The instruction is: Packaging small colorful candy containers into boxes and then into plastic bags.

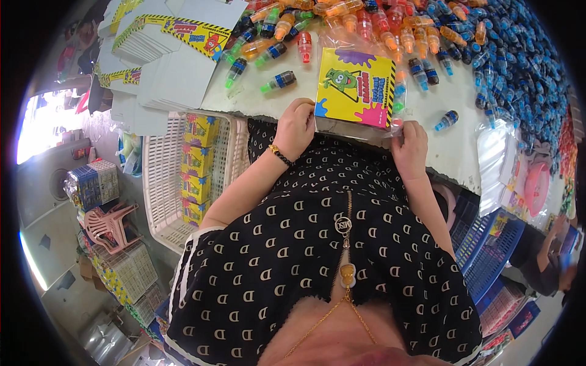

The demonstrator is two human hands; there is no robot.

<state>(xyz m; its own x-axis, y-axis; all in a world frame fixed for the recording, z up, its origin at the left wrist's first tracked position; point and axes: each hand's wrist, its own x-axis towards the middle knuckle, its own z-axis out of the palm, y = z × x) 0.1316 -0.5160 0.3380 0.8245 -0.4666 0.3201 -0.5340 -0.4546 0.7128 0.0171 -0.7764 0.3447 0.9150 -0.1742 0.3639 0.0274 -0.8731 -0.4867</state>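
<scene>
The yellow box (355,88) in its clear bag (361,129) lies between my fingers and just beyond them, nearly square, with no plain long axis. My left fingers (301,107), curled in at its left edge, are nearer; my right fingers (414,130) curl by its near right corner. I cannot tell how firmly either set grips.

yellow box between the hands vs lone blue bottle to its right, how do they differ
The yellow box is larger and square-faced; the blue bottle is small and rounded. The box is in clear film between left hand and right hand; the bottle lies loose on its side. Both show blue.
</scene>
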